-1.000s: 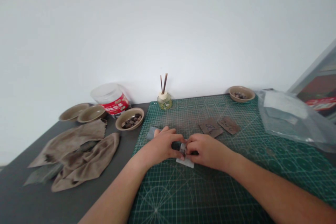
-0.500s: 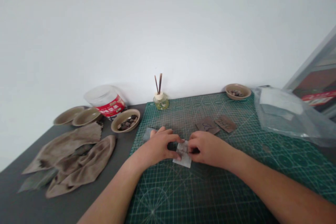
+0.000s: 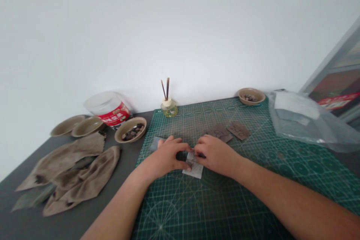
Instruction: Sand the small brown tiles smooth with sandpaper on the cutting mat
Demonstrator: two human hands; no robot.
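Note:
Both of my hands meet over a small whitish square piece lying on the green cutting mat. My left hand has its fingers curled, thumb and fingertips pinching at the piece's top edge. My right hand is closed too, pinching the same spot from the right. A small dark bit sits between the fingertips, too small to name. A grey scrap pokes out behind my left hand.
Two brown leather pieces lie beyond my hands. A bowl of dark bits, two empty bowls, a red-labelled tub and brown cloths are at left. A reed diffuser, another bowl and a plastic bag stand behind.
The view has drifted, so everything sits slightly left and lower. My hands stay pinched together on the whitish piece, which now lies flatter on the mat.

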